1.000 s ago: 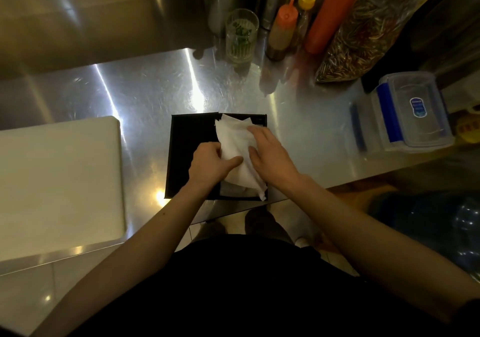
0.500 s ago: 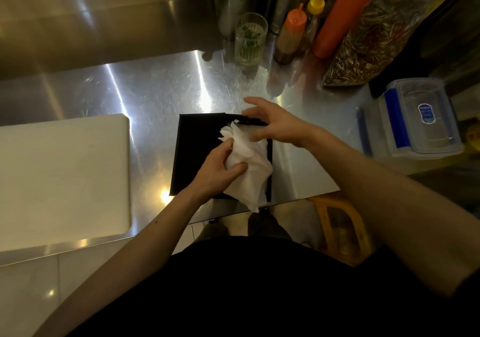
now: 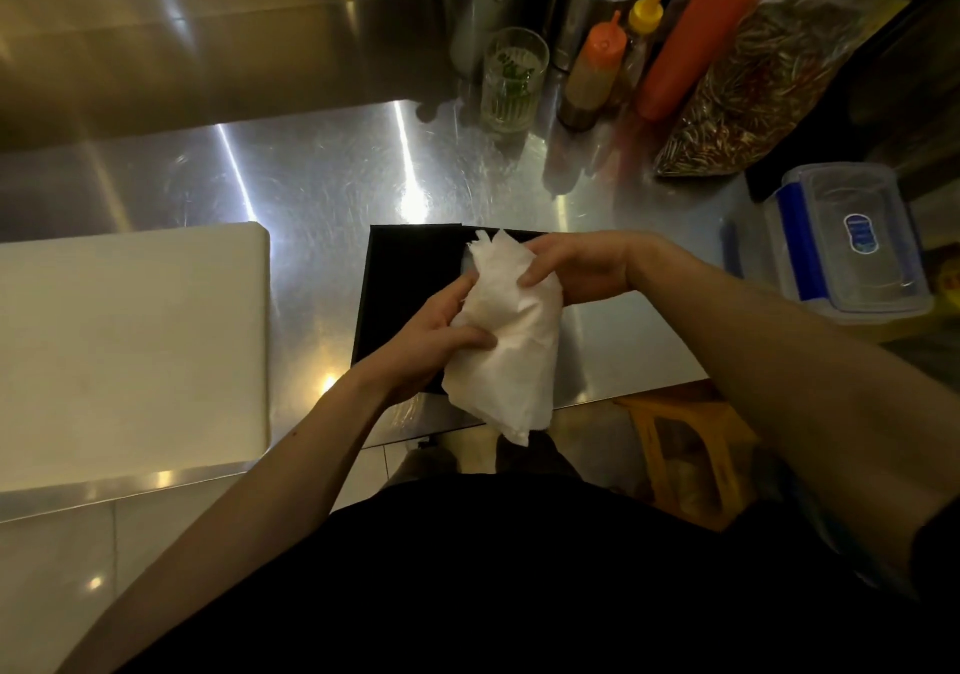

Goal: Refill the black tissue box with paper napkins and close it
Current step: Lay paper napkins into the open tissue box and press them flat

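The black tissue box [image 3: 410,278] lies flat near the front edge of the steel counter [image 3: 311,179], much of it hidden by my hands. A white stack of paper napkins [image 3: 511,356] is held above the box's right half, its lower corner hanging past the counter edge. My left hand [image 3: 431,333] grips the stack from the left, thumb across its front. My right hand [image 3: 582,270] holds the upper right side of the stack, fingers curled onto it.
A white cutting board [image 3: 130,351] lies left of the box. At the back stand a glass [image 3: 513,81], sauce bottles [image 3: 597,70], steel canisters and a bag of dried chillies [image 3: 753,96]. A clear lidded container [image 3: 852,242] sits at right, a yellow stool [image 3: 691,444] below the counter.
My right hand came back from the box's far edge onto the napkins. Both hands have lifted the stack off the box and turned it more upright.
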Demonstrator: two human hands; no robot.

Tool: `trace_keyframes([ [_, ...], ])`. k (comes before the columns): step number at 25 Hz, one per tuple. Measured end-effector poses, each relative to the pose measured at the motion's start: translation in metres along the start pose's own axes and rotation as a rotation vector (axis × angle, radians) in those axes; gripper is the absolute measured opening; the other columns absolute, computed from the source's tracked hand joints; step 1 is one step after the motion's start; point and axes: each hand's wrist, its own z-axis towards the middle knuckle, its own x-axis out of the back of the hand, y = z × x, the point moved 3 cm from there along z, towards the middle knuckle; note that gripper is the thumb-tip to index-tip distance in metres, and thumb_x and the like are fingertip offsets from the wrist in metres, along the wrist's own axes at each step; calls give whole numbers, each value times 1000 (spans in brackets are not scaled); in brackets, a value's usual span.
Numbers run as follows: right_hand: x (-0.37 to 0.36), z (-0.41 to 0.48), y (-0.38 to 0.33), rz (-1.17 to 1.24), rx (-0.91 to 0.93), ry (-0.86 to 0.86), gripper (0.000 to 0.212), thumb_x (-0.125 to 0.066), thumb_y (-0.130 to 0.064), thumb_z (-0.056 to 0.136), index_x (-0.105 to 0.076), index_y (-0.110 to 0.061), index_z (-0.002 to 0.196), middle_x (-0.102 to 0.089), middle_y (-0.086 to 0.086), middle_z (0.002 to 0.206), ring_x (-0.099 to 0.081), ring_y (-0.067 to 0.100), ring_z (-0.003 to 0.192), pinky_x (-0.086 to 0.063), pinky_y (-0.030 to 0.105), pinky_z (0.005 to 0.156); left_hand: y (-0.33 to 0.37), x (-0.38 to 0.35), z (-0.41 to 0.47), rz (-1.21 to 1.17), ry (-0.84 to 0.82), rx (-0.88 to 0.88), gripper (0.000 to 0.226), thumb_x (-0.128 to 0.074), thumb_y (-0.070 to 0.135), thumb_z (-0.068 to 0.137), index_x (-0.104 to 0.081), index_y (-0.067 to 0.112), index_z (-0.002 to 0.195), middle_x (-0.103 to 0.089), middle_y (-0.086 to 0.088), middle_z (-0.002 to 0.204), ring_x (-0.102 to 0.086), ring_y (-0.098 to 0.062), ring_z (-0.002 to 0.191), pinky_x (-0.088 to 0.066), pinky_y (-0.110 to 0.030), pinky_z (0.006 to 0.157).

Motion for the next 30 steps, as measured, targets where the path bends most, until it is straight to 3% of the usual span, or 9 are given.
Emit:
trace_keyframes([
  [3, 9, 1, -4, -102, 14, 282, 33, -72, -9, 83, -65, -12, 115, -69, 8, 113, -67, 24, 106, -57, 39, 90, -9, 4, 0, 191, 224, 49, 51, -69, 16, 85, -48, 23, 131, -58, -3, 125, -58, -23, 113, -51, -47, 97],
  [5, 14, 5, -11, -381, 51, 448, 24, -77, -14, 80, -68, -12, 102, -69, 5, 101, -66, 21, 96, -57, 35, 82, -19, 7, -1, 343, 348, 119, 46, -71, 24, 84, -47, 22, 122, -57, 0, 122, -57, -22, 111, -51, -38, 90],
  [8, 7, 19, -19, -844, 129, 606, 17, -77, -18, 78, -64, -13, 87, -61, 3, 87, -60, 24, 88, -46, 31, 69, -25, 4, -3, 469, 391, 129, 53, -71, 25, 84, -42, 19, 128, -57, -4, 124, -57, -18, 105, -45, -29, 82],
  [10, 3, 27, -20, -977, 146, 691, 16, -73, -21, 78, -58, -20, 84, -60, 2, 88, -60, 27, 90, -42, 31, 68, -24, -2, -3, 558, 388, 67, 64, -69, 24, 85, -33, 17, 138, -57, -7, 127, -60, -22, 107, -46, -28, 82],
  [15, -9, 33, -11, -1264, 180, 911, 34, -61, -26, 90, -55, -19, 123, -61, 9, 121, -55, 29, 110, -44, 41, 90, -31, 3, -6, 1036, 371, 57, 85, -60, 51, 88, -5, 29, 150, -57, -7, 128, -63, -29, 103, -56, -45, 83],
  [18, -30, 23, -1, -1297, 408, 1205, 43, -57, -25, 93, -51, -9, 132, -54, 17, 134, -48, 34, 127, -36, 44, 107, -23, 19, -12, 1254, 424, -30, 74, -48, 62, 89, -17, 31, 150, -51, -10, 127, -58, -29, 104, -53, -41, 82],
  [20, -44, 25, 15, -1274, 458, 1194, 45, -51, -26, 97, -47, -5, 137, -47, 20, 143, -41, 35, 136, -31, 45, 113, -20, 28, -10, 1243, 522, -167, 67, -46, 56, 93, -27, 25, 150, -44, -15, 136, -48, -31, 118, -45, -44, 92],
  [23, -65, 46, 42, -1163, 308, 1012, 54, -36, -33, 104, -27, -7, 150, -23, 20, 159, -20, 34, 148, -19, 47, 119, -34, 53, -4, 1173, 543, -161, 63, -38, 49, 98, -26, 19, 152, -24, -19, 156, -27, -37, 142, -28, -51, 113],
  [30, -75, 67, 66, -1219, 75, 1053, 63, -24, -45, 103, -1, -19, 156, 3, 20, 162, 1, 39, 150, -5, 50, 121, -60, 76, -13, 1126, 428, -122, 64, -25, 52, 98, -20, 19, 153, -13, -18, 161, -15, -36, 148, -18, -52, 119],
])
